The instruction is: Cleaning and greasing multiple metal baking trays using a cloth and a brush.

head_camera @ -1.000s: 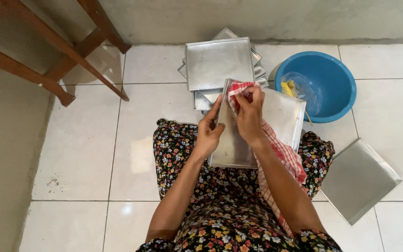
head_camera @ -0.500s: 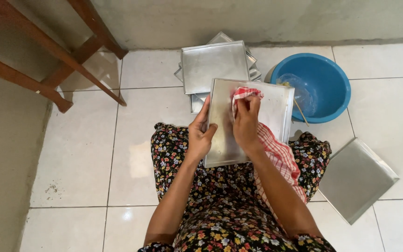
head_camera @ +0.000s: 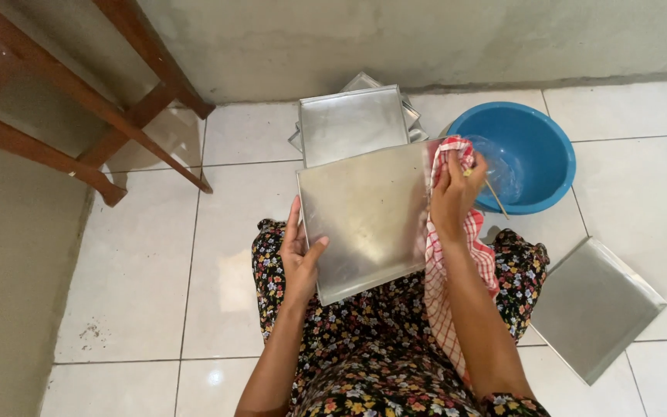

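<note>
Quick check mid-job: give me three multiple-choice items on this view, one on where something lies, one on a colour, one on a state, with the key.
1. Where does the lone metal tray lie?
A. on the floor tiles at the person's right
B. inside the basin
C. on the wooden chair

2. What colour is the basin?
A. green
B. blue
C. white

3. How is the tray in hand held?
A. flat on the floor, untouched
B. left hand at its left edge, right hand pressing a red checked cloth at its right edge
C. both hands under it, no cloth

Key: 1 A, it rests on tiles beside the right knee. 2 B, rim and wall are blue. 3 B, each hand sits at its own edge, cloth under the right.
</note>
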